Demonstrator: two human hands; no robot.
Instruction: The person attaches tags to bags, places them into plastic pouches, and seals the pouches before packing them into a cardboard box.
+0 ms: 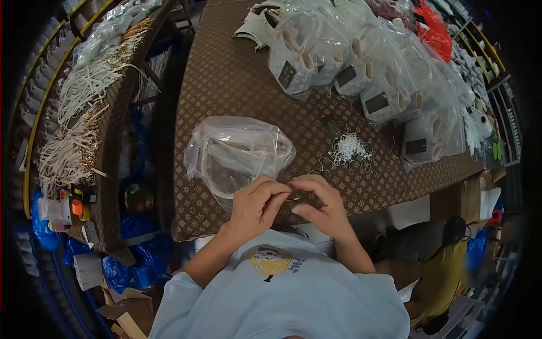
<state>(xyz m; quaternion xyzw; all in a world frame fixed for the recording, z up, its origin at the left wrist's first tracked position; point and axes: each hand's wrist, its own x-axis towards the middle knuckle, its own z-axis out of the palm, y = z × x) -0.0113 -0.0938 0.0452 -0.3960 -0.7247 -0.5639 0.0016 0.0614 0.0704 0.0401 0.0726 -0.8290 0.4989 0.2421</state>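
Note:
My left hand is closed in a pinch at the table's front edge, with a short length of thin white string showing at its fingertips. Close beside it, my right hand has its thumb apart from its bent fingers, and I make out nothing held in the gap. Just beyond my hands lies a clear plastic bag with a pale item inside, partly covered by my left hand. To the right is a tangled pile of white strings, with a dark tag behind it.
Several clear bags of pale shoes with dark tags line the table's back right. A red plastic bag lies behind them. Bundles of white straps cover a side table at left. Blue bags sit below it.

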